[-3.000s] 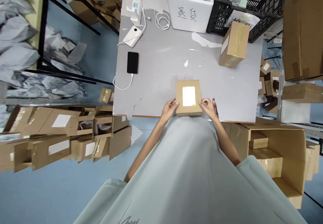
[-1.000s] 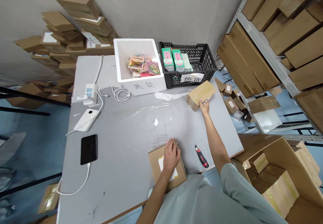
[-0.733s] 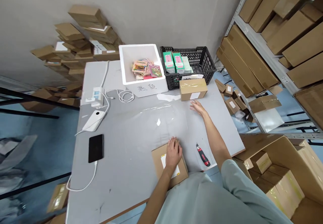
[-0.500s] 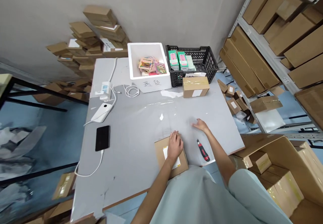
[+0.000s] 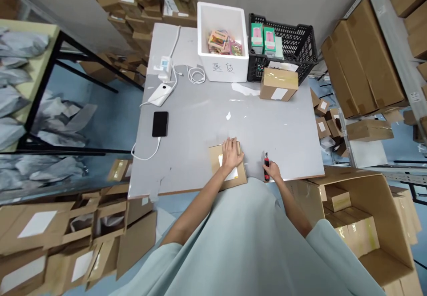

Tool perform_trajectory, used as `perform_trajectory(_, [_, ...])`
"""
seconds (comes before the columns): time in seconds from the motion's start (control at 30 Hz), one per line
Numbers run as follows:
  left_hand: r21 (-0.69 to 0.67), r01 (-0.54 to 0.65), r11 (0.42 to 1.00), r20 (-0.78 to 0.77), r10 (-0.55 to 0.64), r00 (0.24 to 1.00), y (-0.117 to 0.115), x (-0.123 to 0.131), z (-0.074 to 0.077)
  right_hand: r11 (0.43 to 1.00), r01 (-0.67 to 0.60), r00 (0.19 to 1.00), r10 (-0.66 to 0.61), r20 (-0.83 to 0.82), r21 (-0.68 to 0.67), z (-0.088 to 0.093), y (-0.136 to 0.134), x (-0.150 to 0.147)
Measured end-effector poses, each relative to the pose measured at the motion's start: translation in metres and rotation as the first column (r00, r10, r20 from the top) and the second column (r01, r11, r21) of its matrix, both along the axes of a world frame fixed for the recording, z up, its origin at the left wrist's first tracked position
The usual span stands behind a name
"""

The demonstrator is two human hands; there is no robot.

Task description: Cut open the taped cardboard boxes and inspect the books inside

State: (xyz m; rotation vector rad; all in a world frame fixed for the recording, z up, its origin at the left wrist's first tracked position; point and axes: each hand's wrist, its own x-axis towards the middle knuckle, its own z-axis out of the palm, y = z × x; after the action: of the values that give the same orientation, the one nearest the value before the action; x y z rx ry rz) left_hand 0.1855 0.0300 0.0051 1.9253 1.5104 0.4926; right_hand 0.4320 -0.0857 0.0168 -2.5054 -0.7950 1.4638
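Near the front edge of the table, a flat cardboard box (image 5: pixel 215 154) with a white label (image 5: pixel 233 174) lies on the grey top. My left hand (image 5: pixel 231 154) rests on this box, fingers stretched out over its upper side and partly covering the label. To the right, a red and black utility knife (image 5: pixel 266 162) points away from me. Around its handle my right hand (image 5: pixel 273 171) has its fingers closed. The knife is at the table surface; whether it is lifted I cannot tell.
At the back stand a white foam box (image 5: pixel 220 68) with small colourful packs, a black crate (image 5: pixel 302 49) and a taped carton (image 5: pixel 279 82). A phone (image 5: pixel 160 124), power bank (image 5: pixel 160 94) and cables lie left. A large open carton (image 5: pixel 395 225) stands at the right.
My right hand has come down and back to the utility knife and closed on it; the knife now points straighter forward. My left hand stays on the box. The view has shifted.
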Motion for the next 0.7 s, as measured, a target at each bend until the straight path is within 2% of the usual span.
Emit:
perform_trajectory(0.1, [-0.045, -0.149, 0.988, -0.044, 0.147, 0.988, -0.001, -0.028, 0.001, 0.998, 0.066, 0.959, -0.065, -0.275, -0.003, -0.001, -0.002, -0.018])
perform_trajectory(0.2, [-0.077, -0.263, 0.962, -0.082, 0.257, 0.963, 0.005, -0.057, 0.002, 0.993, 0.092, 0.840, -0.121, -0.529, -0.079, 0.001, 0.001, -0.042])
perform_trajectory(0.3, [-0.060, -0.411, 0.910, -0.108, 0.403, 0.909, 0.015, -0.080, 0.004, 0.982, 0.073, 0.723, -0.172, -0.669, -0.172, 0.005, 0.010, -0.070])
perform_trajectory(0.4, [-0.051, -0.531, 0.846, -0.111, 0.523, 0.845, 0.026, -0.094, 0.009, 0.974, 0.082, 0.645, -0.215, -0.733, -0.213, 0.011, 0.022, -0.100])
perform_trajectory(0.5, [-0.120, -0.537, 0.835, -0.139, 0.522, 0.842, 0.034, -0.104, 0.018, 0.972, 0.135, 0.615, -0.235, -0.753, -0.193, 0.019, 0.031, -0.119])
perform_trajectory(0.6, [-0.153, -0.510, 0.846, -0.128, 0.495, 0.860, 0.034, -0.114, 0.031, 0.968, 0.206, 0.616, -0.242, -0.749, -0.144, 0.031, 0.035, -0.114])
perform_trajectory(0.7, [-0.116, -0.506, 0.855, 0.006, 0.510, 0.860, 0.021, -0.119, 0.043, 0.955, 0.297, 0.656, -0.202, -0.727, 0.003, 0.045, 0.035, -0.089])
